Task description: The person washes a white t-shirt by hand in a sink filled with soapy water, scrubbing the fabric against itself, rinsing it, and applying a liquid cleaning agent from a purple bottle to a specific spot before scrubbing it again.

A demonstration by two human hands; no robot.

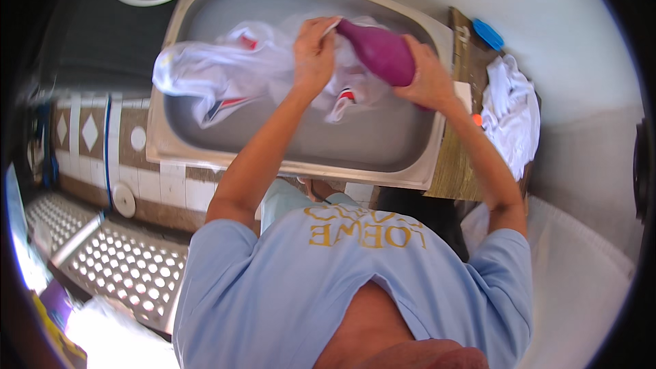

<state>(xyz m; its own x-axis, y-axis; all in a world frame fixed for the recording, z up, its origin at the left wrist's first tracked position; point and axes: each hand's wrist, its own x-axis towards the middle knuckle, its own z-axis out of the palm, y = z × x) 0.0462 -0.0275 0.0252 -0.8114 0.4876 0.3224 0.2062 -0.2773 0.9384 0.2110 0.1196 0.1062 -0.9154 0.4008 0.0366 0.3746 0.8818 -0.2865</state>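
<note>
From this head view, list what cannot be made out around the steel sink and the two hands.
- Purple bottle: its base is hidden inside the right hand; the cap end is covered by the left hand.
- White garment with red and blue trim: blurred, so its kind is unclear.
- Steel sink: water level unreadable; the far edge is cut off by the frame.
- Blue object on the side: too small to identify.

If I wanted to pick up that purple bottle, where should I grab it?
Probably around its wide, round body, as the right hand does now. The purple bottle lies tilted over the metal sink, its narrow end pointing toward the left hand on the white cloth. The narrow end looks slippery to pinch, so come from the right side and wrap your fingers round the fat part.
</note>
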